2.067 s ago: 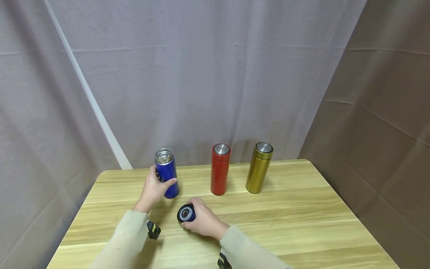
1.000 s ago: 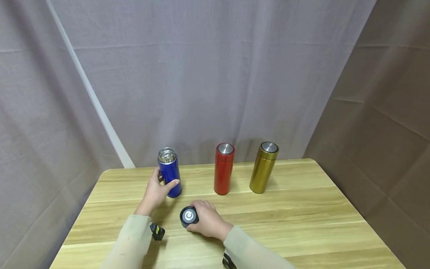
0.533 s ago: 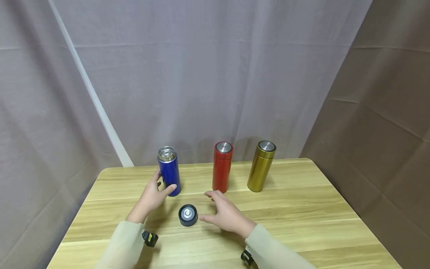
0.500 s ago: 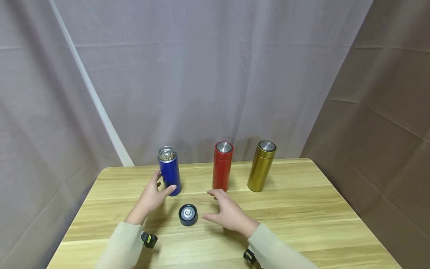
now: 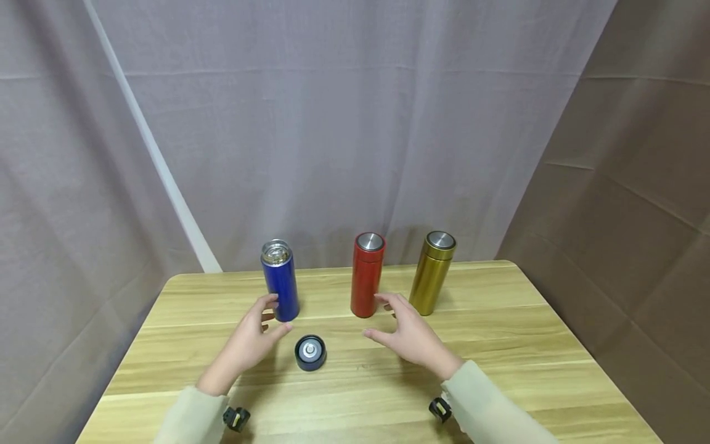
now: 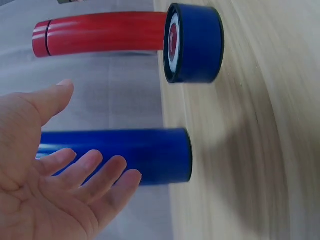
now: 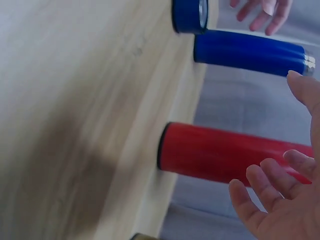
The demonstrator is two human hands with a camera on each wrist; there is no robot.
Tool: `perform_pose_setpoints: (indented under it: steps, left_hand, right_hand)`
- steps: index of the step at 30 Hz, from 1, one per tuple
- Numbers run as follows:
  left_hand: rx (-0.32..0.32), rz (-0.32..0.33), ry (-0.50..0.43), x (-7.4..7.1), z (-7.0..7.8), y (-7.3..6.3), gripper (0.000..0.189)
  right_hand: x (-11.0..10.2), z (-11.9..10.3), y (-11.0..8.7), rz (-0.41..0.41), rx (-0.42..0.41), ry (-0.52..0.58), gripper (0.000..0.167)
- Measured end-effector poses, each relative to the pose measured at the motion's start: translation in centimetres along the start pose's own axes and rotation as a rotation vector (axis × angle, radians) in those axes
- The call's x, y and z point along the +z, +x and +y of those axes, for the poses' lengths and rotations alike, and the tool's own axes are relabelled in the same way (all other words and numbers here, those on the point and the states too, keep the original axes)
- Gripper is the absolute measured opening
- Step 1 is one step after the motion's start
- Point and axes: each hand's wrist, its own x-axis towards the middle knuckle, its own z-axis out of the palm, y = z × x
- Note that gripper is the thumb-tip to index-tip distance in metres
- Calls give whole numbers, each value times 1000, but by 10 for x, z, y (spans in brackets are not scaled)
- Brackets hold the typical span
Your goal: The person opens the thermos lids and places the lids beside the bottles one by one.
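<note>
The blue thermos bottle [image 5: 282,290] stands upright without its lid, its metal mouth showing. My left hand [image 5: 252,338] is just in front of it, fingers spread and loosely bent, holding nothing. On the table in front of the bottle lies its blue lid [image 5: 310,353], inner side up. A red thermos [image 5: 366,280] with a steel-topped lid stands to the right. Close to its lower right side is my right hand [image 5: 415,336], relaxed, with thumb and fingers apart around nothing. In the right wrist view, the right fingers overlap the red thermos [image 7: 215,152].
A gold thermos [image 5: 431,277] with its lid on stands at the right, just behind my right hand. All stand on a wooden table [image 5: 516,364] with rounded back corners. Grey curtains [image 5: 333,135] hang behind it, and a brown one [image 5: 632,246] at the right.
My right hand put the lid down on the table, let go and moved right towards the red thermos. My left hand released the blue thermos and drew back slightly.
</note>
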Motion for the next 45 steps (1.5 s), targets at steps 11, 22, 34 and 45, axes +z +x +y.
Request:
perform_pose_setpoints:
  steps: [11,22,34,45]
  left_hand:
    - [52,-39,-57,26,22,13,70]
    - [95,-78,-34,55,39,36,70]
    - [62,-88,-66,91,65,66,81]
    - [86,-93,-89,103,70,79,90]
  right_hand:
    - [-25,2,15,97,-26,83,75]
    - [-39,-7,31,121,31,133,77]
    - [-41,-15,58,153,85,225,85]
    - [-34,-23,67,127,59,260,95]
